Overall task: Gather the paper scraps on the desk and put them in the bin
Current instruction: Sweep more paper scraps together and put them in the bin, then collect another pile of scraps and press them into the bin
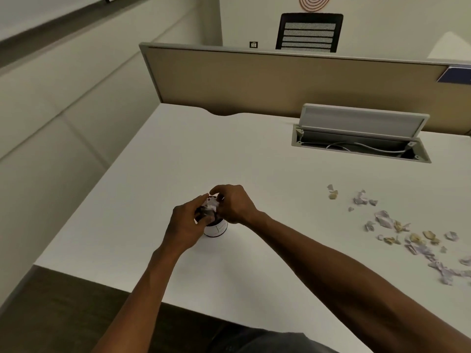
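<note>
We've got both hands meeting right over the bin (216,229), a small white cylinder with a dark rim standing on the white desk (178,154). Our left hand (190,220) curls its fingers round the bin's near-left side and pinches a wad of crumpled paper (210,206) at the mouth. Our right hand (233,203) comes in from the bin's right, fingers bent over the top of that same wad, thumb tucked in against it; how tightly it grips we cannot tell. The wad sits at the bin's opening, white and grey, partly hidden between the fingers.

Well to the right of the bin, the loose paper scraps (407,233) lie strewn across the desk, pale lilac and yellowish bits, trailing toward the right edge. Beyond the bin and to its right, a cable hatch (362,138) stands with its lid propped up, a white cable inside. Farther back runs a tan partition (280,77), and behind it a black chair back (309,31).
</note>
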`<state>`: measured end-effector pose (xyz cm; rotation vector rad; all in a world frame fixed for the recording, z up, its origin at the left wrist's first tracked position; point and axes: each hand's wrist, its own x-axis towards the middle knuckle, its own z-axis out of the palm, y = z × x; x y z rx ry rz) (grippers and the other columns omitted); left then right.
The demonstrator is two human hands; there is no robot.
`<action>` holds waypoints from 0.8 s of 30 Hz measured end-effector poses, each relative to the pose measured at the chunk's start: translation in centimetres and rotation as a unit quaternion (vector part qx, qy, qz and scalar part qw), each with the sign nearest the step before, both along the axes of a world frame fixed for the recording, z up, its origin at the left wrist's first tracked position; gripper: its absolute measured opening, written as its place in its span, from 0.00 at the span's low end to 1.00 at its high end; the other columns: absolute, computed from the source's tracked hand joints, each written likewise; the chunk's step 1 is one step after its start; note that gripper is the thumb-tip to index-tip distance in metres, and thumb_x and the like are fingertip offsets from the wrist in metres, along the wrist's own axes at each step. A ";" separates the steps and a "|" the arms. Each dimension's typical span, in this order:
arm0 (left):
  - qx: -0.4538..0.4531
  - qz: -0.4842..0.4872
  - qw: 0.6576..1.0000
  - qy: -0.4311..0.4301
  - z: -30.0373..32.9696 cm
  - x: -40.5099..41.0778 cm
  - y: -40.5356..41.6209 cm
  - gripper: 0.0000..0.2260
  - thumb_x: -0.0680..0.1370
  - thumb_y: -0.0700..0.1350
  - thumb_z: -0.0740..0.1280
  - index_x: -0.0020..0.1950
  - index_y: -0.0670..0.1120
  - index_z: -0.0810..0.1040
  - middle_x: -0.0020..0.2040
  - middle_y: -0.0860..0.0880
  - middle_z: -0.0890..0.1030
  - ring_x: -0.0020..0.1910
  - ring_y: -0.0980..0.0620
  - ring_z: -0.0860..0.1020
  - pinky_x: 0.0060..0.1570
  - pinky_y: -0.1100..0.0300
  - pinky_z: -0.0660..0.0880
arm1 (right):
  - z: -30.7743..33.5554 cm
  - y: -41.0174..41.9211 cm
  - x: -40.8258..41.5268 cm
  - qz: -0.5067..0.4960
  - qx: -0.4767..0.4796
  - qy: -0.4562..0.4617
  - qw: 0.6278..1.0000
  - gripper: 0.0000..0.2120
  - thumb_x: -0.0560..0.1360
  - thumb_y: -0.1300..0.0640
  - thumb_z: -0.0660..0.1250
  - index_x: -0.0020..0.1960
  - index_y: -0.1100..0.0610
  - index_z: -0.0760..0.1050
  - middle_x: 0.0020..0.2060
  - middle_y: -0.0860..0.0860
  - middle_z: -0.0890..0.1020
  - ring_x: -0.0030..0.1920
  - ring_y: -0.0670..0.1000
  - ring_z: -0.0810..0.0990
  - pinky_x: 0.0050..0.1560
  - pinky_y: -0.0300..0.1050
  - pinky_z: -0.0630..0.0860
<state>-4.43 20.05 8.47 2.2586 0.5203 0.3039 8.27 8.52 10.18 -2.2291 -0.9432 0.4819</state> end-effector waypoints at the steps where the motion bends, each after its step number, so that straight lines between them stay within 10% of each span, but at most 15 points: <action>1: 0.009 -0.006 1.000 -0.002 -0.1 -0.1 0.0 0.26 0.73 0.41 0.76 0.70 0.52 0.76 0.51 0.61 0.79 0.46 0.76 0.76 0.43 0.84 0.68 | 0.0 0.0 -0.1 0.006 -0.006 -0.012 1.000 0.21 0.72 0.58 0.75 0.65 0.58 0.78 0.56 0.57 0.84 0.55 0.56 0.82 0.53 0.45 0.78; 10: 0.075 -0.008 0.995 -0.065 -0.4 -0.5 -1.6 0.17 0.77 0.41 0.73 0.65 0.43 0.79 0.62 0.46 0.83 0.60 0.48 0.81 0.59 0.52 0.80 | -0.3 -2.8 -0.4 -0.047 0.070 -0.065 0.994 0.12 0.72 0.62 0.70 0.55 0.56 0.83 0.48 0.53 0.86 0.46 0.52 0.84 0.50 0.47 0.80; 19: 0.024 -0.115 0.989 -0.092 -3.0 1.9 -10.1 0.15 0.76 0.42 0.73 0.63 0.47 0.81 0.61 0.53 0.82 0.59 0.55 0.80 0.58 0.55 0.79 | -6.9 -21.6 -2.9 -0.316 0.089 0.005 0.944 0.08 0.72 0.60 0.71 0.49 0.49 0.84 0.43 0.42 0.85 0.43 0.41 0.83 0.42 0.42 0.81; 24: 0.021 -0.216 0.976 -0.011 -5.3 4.8 -15.2 0.17 0.78 0.48 0.71 0.67 0.51 0.79 0.65 0.53 0.80 0.66 0.54 0.77 0.66 0.56 0.74 | -8.2 -33.8 -1.5 -0.487 -0.010 -0.068 0.871 0.13 0.72 0.56 0.73 0.57 0.51 0.81 0.54 0.51 0.84 0.54 0.52 0.81 0.56 0.47 0.77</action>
